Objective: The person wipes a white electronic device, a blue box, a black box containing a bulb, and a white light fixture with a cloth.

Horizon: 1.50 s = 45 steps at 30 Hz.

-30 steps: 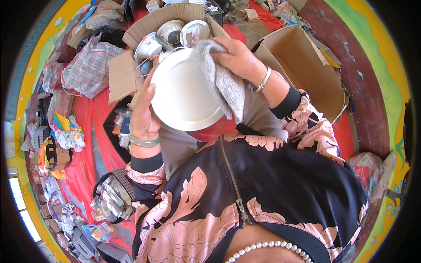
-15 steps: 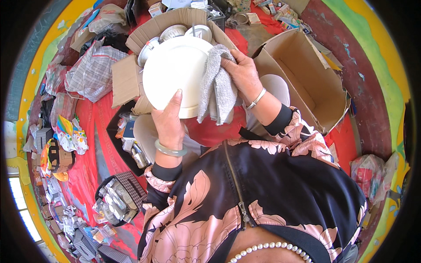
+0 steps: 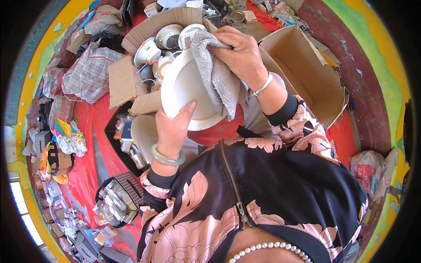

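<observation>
My left hand grips the near left edge of a round white dish-like disc with a raised rim, its thumb lying on the face and its other fingers hidden underneath. In my right hand a grey terry cloth is pinched and drapes over the disc's right side. The disc is tilted above my lap. Just beyond it stands an open cardboard box with several round white fittings that look like recessed lights, some with wires.
A second open cardboard box stands to the right. At my left are a black bin of small goods, a checked basket of packaged items and a plaid bag. Red sheeting covers part of the floor.
The disc has shifted right and nearer to me and tilted, uncovering more of the box's fittings. My right hand has moved the cloth up and further over the disc's face.
</observation>
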Each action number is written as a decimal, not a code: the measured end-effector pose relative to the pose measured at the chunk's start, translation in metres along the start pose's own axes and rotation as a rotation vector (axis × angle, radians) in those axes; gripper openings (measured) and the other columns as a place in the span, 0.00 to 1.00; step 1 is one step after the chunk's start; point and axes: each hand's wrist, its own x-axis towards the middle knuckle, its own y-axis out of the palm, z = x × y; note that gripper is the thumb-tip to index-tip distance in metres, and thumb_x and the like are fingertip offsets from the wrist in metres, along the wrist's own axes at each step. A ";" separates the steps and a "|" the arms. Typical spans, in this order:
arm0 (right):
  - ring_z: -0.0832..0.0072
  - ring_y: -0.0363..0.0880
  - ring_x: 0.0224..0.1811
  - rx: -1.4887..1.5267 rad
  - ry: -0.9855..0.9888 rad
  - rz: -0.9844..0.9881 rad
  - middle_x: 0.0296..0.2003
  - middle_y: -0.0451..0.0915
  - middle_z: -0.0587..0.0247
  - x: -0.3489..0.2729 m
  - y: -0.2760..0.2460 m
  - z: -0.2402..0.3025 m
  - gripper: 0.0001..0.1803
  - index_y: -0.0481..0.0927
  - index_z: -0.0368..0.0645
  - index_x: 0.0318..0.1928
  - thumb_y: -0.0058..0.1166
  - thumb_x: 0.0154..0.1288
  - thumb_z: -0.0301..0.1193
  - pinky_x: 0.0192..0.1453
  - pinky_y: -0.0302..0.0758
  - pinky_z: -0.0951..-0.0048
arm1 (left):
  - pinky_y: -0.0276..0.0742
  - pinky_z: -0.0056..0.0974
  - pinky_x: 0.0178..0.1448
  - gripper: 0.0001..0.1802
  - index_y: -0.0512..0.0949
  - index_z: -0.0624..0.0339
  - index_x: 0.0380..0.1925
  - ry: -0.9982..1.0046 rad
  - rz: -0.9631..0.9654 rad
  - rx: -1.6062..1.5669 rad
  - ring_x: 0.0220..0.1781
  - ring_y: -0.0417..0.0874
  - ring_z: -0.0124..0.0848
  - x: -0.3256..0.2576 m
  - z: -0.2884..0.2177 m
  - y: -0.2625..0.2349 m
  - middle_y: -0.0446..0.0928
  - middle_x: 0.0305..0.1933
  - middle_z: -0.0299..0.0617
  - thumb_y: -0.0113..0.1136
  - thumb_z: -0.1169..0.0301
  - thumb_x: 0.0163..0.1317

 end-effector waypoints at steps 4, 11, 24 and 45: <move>0.72 0.76 0.37 -0.062 -0.193 0.138 0.34 0.77 0.61 0.002 0.005 0.004 0.12 0.80 0.34 0.36 0.60 0.47 0.18 0.43 0.72 0.76 | 0.72 0.32 0.51 0.21 0.72 0.67 0.50 -0.103 0.038 0.061 0.44 0.76 0.26 -0.001 0.000 -0.005 0.78 0.44 0.40 0.62 0.77 0.55; 0.59 0.76 0.37 -0.123 -0.439 0.276 0.33 0.77 0.57 0.006 0.011 0.019 0.13 0.81 0.35 0.32 0.62 0.40 0.19 0.42 0.74 0.66 | 0.72 0.33 0.52 0.24 0.71 0.66 0.52 -0.159 0.095 0.104 0.45 0.76 0.25 -0.003 0.008 -0.005 0.78 0.46 0.42 0.61 0.75 0.53; 0.66 0.78 0.41 -0.221 -0.216 0.061 0.41 0.79 0.59 -0.007 -0.009 -0.020 0.16 0.81 0.39 0.41 0.61 0.47 0.19 0.45 0.75 0.73 | 0.72 0.31 0.51 0.20 0.71 0.71 0.50 -0.025 -0.033 -0.042 0.45 0.76 0.26 -0.007 0.007 -0.006 0.78 0.45 0.42 0.60 0.78 0.58; 0.62 0.70 0.60 -0.520 -0.207 -0.065 0.56 0.73 0.56 -0.024 -0.001 -0.057 0.26 0.78 0.46 0.51 0.52 0.49 0.15 0.60 0.70 0.69 | 0.70 0.32 0.55 0.21 0.71 0.68 0.52 -0.068 -0.108 -0.091 0.49 0.75 0.26 -0.007 0.006 -0.006 0.76 0.48 0.42 0.58 0.79 0.57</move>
